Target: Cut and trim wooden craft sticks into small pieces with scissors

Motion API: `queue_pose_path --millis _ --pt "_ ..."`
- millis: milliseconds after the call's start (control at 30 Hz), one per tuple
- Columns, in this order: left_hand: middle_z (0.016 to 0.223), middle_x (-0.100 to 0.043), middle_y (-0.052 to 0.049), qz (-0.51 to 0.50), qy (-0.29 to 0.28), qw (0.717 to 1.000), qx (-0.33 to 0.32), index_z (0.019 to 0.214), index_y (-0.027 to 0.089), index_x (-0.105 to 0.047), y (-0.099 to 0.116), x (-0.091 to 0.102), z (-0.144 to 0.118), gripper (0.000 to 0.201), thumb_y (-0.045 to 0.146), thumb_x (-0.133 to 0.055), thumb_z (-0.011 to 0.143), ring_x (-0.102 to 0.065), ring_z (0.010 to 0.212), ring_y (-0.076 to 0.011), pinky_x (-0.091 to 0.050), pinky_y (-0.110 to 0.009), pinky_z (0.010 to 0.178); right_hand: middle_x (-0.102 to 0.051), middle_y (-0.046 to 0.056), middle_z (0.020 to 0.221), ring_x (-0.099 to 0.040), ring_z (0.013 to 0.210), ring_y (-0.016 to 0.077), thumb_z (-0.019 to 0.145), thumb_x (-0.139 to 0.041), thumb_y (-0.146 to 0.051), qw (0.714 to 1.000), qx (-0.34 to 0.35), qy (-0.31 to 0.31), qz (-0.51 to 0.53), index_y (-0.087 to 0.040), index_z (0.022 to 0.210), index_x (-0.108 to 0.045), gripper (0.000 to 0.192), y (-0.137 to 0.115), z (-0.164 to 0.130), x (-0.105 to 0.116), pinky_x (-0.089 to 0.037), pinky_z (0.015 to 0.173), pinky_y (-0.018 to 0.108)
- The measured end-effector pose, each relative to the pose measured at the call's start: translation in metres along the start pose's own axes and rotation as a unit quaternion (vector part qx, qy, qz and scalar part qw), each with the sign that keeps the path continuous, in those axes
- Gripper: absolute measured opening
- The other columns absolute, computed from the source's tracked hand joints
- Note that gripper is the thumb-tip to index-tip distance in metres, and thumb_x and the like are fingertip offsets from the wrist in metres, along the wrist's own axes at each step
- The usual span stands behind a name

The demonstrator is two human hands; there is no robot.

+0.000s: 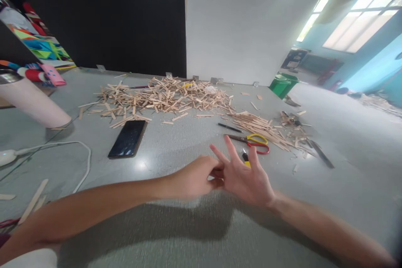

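My left hand is closed, its fingertips pinching at the finger side of my right hand. Whether anything small lies in that pinch is hidden. My right hand is turned palm up with several fingers spread, and it holds nothing that I can see. Just beyond it lie scissors with one yellow and one red handle. A yellow and black tool is partly covered by the right hand's fingers. A black pen-like stick rests behind the scissors.
A large heap of wooden sticks spreads along the back, with a longer pile at the right. A phone, a white cable and a pale bottle are on the left. Black and white panels stand behind.
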State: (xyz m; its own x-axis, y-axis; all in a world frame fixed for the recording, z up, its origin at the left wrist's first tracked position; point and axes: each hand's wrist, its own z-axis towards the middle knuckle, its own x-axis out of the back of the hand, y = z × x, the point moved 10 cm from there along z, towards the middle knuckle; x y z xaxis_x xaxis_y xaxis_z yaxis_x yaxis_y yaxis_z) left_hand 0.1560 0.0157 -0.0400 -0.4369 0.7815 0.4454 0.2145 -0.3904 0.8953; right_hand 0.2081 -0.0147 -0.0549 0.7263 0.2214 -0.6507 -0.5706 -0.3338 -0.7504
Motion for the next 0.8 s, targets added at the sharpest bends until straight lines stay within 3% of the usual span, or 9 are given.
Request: queue_pose_path --millis 67,133,267,333,433,533,633,700,800 --pt "0.083 -0.075 -0.001 -0.04 -0.014 0.999 0.004 0.089 0.015 -0.072 -0.001 -0.007 0.002 0.001 0.016 -0.071 0.089 -0.069 0.075 -0.0158 -0.049 -0.023 0.065 -0.014 -0.003 0.186 -0.063 0.105 0.0261 0.088 -0.033 -0.1 1.0 -0.002 0.006 -0.021 -0.059 0.169 0.002 0.096 0.002 -0.001 0.0 -0.047 0.098 0.049" --pt "0.073 -0.068 0.001 -0.065 0.007 0.998 0.021 0.082 0.015 -0.07 -0.005 -0.01 0.004 0.012 0.023 -0.076 0.088 -0.059 0.066 -0.0127 -0.039 -0.022 0.056 -0.012 -0.002 0.186 -0.062 0.104 0.0261 0.087 -0.032 -0.1 0.999 0.006 0.017 -0.048 -0.056 0.169 0.003 0.1 0.003 -0.002 0.002 -0.047 0.097 0.048" --pt "0.059 -0.05 0.006 -0.102 0.056 0.992 0.052 0.061 0.017 -0.056 -0.02 -0.011 0.006 0.04 0.036 -0.084 0.083 -0.042 0.055 -0.0088 -0.026 -0.023 0.049 -0.016 0.001 0.186 -0.059 0.124 0.0286 0.086 -0.035 -0.101 0.997 0.003 0.037 -0.068 -0.05 0.172 0.0 0.106 0.01 -0.001 0.009 -0.05 0.1 0.045" --pt "0.055 -0.048 0.006 -0.122 0.034 0.991 0.051 0.058 0.018 -0.053 -0.027 -0.014 0.009 0.044 0.037 -0.081 0.086 -0.041 0.051 -0.0083 -0.027 -0.023 0.047 -0.013 0.0 0.186 -0.054 0.136 0.0309 0.086 -0.035 -0.1 0.998 -0.004 0.028 -0.053 -0.05 0.171 0.001 0.106 0.014 0.0 0.011 -0.052 0.1 0.048" --pt "0.053 -0.053 0.004 -0.14 -0.025 0.989 0.036 0.062 0.016 -0.061 -0.037 -0.013 0.019 0.038 0.038 -0.079 0.088 -0.045 0.049 -0.0093 -0.03 -0.022 0.046 -0.006 -0.003 0.187 -0.043 0.151 0.0352 0.091 -0.032 -0.097 0.999 -0.003 0.002 -0.033 -0.055 0.17 0.001 0.096 0.014 0.003 0.011 -0.051 0.103 0.057" --pt "0.063 -0.064 -0.001 -0.157 -0.106 0.982 0.013 0.071 0.014 -0.072 -0.039 -0.008 0.027 0.036 0.044 -0.082 0.088 -0.056 0.057 -0.012 -0.042 -0.023 0.052 -0.004 -0.005 0.187 -0.046 0.148 0.0382 0.091 -0.032 -0.097 1.0 -0.011 -0.023 -0.017 -0.06 0.169 -0.011 0.089 0.015 0.008 0.012 -0.047 0.108 0.065" --pt "0.064 -0.065 -0.003 -0.168 -0.173 0.971 -0.002 0.072 0.014 -0.073 -0.037 -0.006 0.03 0.039 0.048 -0.084 0.089 -0.058 0.059 -0.0129 -0.044 -0.024 0.056 -0.006 -0.005 0.186 -0.054 0.139 0.0375 0.088 -0.036 -0.099 0.998 -0.028 -0.056 0.002 -0.061 0.166 -0.026 0.087 0.014 0.013 0.012 -0.044 0.108 0.07" --pt "0.065 -0.064 -0.002 -0.175 -0.185 0.967 -0.007 0.074 0.014 -0.073 -0.034 -0.005 0.029 0.04 0.05 -0.085 0.089 -0.057 0.06 -0.0125 -0.043 -0.023 0.056 -0.007 -0.007 0.186 -0.056 0.136 0.0366 0.088 -0.031 -0.1 0.997 -0.04 -0.072 0.014 -0.06 0.163 -0.037 0.085 0.011 0.014 0.012 -0.045 0.108 0.071" --pt "0.065 -0.058 0.001 -0.194 -0.151 0.969 -0.013 0.075 0.014 -0.071 -0.032 -0.004 0.029 0.047 0.057 -0.081 0.092 -0.049 0.058 -0.0102 -0.036 -0.023 0.055 -0.009 -0.014 0.185 -0.053 0.138 0.0363 0.089 -0.019 -0.1 0.996 -0.044 -0.077 0.026 -0.059 0.157 -0.048 0.085 0.003 0.012 0.009 -0.048 0.106 0.07"
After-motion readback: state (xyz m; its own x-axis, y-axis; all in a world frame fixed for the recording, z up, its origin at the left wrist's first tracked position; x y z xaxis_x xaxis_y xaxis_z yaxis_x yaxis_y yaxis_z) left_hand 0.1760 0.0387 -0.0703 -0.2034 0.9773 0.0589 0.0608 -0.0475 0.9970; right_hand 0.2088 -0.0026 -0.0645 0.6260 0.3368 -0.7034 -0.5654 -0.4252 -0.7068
